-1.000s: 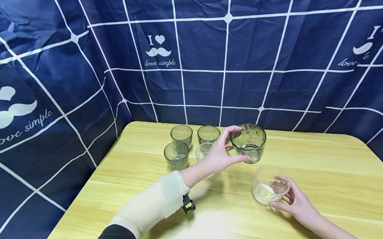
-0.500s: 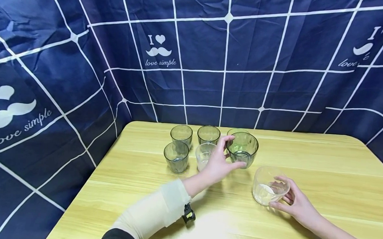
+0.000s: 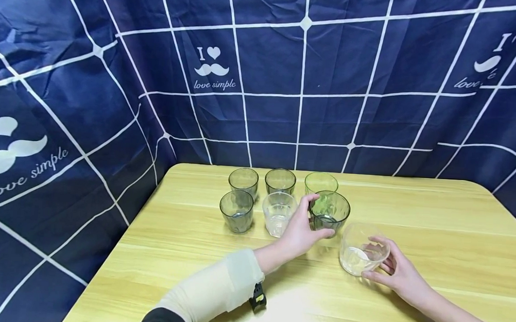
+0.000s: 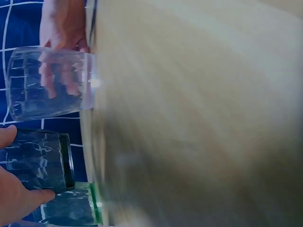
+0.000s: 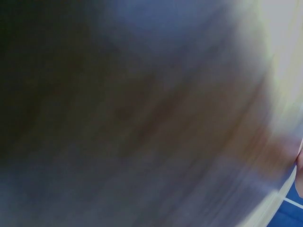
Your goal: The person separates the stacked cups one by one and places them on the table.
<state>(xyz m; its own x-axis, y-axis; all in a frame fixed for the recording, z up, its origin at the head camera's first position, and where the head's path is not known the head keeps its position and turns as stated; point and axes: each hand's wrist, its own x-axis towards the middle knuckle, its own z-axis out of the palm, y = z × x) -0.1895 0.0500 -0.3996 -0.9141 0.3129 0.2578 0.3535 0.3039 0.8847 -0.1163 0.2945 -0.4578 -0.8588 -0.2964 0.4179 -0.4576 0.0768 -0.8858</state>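
My left hand [image 3: 302,229] grips a dark grey glass [image 3: 331,211] upright between thumb and fingers, in front of a green glass [image 3: 320,180] at the back. In the left wrist view the grey glass's base [image 4: 66,161] sits a little farther off the tabletop than the green glass [image 4: 73,205]. To the right, my right hand [image 3: 398,273] holds a clear glass [image 3: 358,254] by its side, thumb low near the base and fingers behind. The right wrist view is mostly dark blur, with a bit of skin [image 5: 299,175] at its right edge.
Left of my left hand stand a clear glass [image 3: 277,215] and a grey glass [image 3: 236,213]. Two more grey ones, a left glass [image 3: 244,179] and a right glass [image 3: 280,180], stand behind them. A blue patterned cloth [image 3: 260,117] hangs behind the wooden table [image 3: 447,229].
My left hand has brought the grey glass down and toward me, uncovering the green glass behind and more of the clear glass on the left. My right hand has stayed put.
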